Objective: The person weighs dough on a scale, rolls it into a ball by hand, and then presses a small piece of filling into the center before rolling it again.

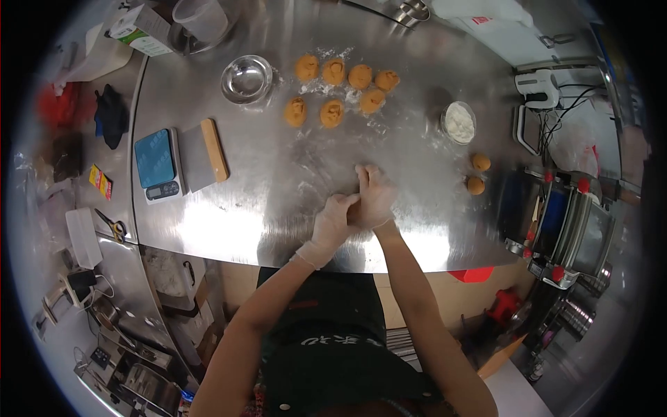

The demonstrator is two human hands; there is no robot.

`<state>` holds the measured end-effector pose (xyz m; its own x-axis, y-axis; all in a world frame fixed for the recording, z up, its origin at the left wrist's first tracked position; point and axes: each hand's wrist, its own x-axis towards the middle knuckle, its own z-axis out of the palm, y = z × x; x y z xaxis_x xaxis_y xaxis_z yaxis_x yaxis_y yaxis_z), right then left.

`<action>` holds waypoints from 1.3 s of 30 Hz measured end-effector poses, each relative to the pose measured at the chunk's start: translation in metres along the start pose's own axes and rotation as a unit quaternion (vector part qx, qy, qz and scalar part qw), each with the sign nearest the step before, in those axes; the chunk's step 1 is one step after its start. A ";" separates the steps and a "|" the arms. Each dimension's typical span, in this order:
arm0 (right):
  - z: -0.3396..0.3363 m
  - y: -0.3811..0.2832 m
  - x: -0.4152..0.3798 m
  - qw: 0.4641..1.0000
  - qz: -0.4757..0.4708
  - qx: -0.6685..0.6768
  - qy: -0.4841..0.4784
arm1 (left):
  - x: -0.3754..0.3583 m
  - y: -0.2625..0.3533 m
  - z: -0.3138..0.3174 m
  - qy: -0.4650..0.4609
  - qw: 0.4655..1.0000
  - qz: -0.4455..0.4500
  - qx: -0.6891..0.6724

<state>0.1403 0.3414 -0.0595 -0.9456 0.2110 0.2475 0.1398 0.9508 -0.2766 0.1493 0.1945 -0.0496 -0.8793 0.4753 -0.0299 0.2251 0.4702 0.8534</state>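
Observation:
Both my hands wear thin see-through gloves and meet above the steel table's front part. My left hand (331, 226) is curled round a brown dough piece (354, 211), which shows only as a small patch between the hands. Against its other side presses my right hand (376, 198), fingers bent and pointing away from me. Most of that piece is hidden by the gloves. Farther back, several orange-brown dough pieces (333, 71) lie in two loose rows on floured metal. Two smooth dough balls (476, 185) sit at the right.
A bowl of white flour (459, 123) stands at the right, an empty metal bowl (247, 79) at back left. On the left lie a digital scale (155, 158) and a dough scraper (214, 150) with a wooden handle. A roller machine (566, 222) borders the right edge.

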 end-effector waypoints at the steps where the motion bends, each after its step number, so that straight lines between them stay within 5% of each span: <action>1: -0.004 0.001 0.002 0.999 -0.037 0.007 0.009 | -0.002 -0.007 0.003 -0.022 0.999 0.024 0.006; 3: -0.013 0.001 0.010 0.996 -0.066 0.052 -0.018 | 0.008 -0.018 0.006 -0.059 0.995 0.077 0.021; 6: -0.006 0.001 -0.015 0.988 0.104 0.090 -0.065 | 0.018 -0.012 0.002 -0.105 0.994 0.021 0.001; 9: 0.005 0.004 -0.026 0.991 0.119 -0.006 -0.063 | 0.021 -0.011 0.016 -0.136 0.989 -0.003 0.064; 11: -0.018 0.007 0.003 0.999 0.006 -0.042 -0.014 | 0.024 0.005 0.004 -0.087 0.995 -0.048 -0.028; 15: 0.001 0.025 -0.001 0.999 -0.007 -0.018 0.050 | 0.029 -0.008 0.004 -0.136 0.985 -0.040 -0.094; 18: -0.003 0.009 -0.026 0.956 0.243 0.151 0.064 | 0.032 0.001 0.004 -0.201 0.977 -0.023 -0.069; 21: -0.006 0.017 -0.031 0.965 0.235 0.102 0.061 | 0.027 0.005 0.014 -0.184 0.981 -0.018 -0.058; 24: 0.000 0.035 -0.023 0.978 0.178 0.075 0.076 | 0.020 0.009 0.021 -0.033 0.991 -0.083 -0.100; 25: -0.004 0.037 -0.020 0.984 0.149 0.058 0.084 | 0.015 0.007 0.026 -0.046 0.994 -0.063 -0.082; 31: -0.036 0.008 -0.043 0.890 0.415 0.188 -0.004 | 0.005 0.018 0.037 -0.162 0.986 -0.033 0.002; 34: -0.016 0.029 -0.044 0.955 0.248 0.038 0.160 | 0.016 0.022 0.038 -0.061 0.995 -0.075 -0.034; 39: -0.029 0.018 -0.063 0.870 0.454 0.189 0.041 | 0.013 0.021 0.037 -0.176 0.984 0.004 0.019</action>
<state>0.2106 0.3520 -0.0531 -0.4692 0.8663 -0.1713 0.6972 0.2443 -0.6740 0.1585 0.2386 -0.0512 -0.6793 0.7042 -0.2067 0.2529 0.4890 0.8348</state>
